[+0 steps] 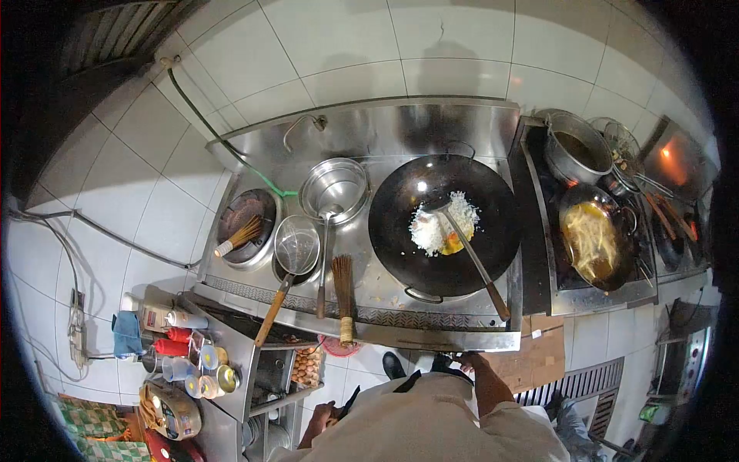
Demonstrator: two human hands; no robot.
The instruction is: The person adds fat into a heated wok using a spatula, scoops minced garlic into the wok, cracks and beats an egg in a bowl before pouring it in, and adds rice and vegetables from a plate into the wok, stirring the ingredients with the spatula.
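Note:
My left hand hangs low at my left side, beside my apron. Its fingers look curled, but what they hold, if anything, does not show. At the stove's front edge, below the wok, is my right hand; its fingers are partly hidden and small in view. The large black wok holds white rice with some yellow egg. A long-handled ladle rests in the wok, its bowl on the rice and its wooden handle over the rim.
Left of the wok are a steel pot, a wooden-handled strainer, a second ladle and a bamboo brush. A pan of yellow frying food stands right. Eggs and seasoning bottles are lower left.

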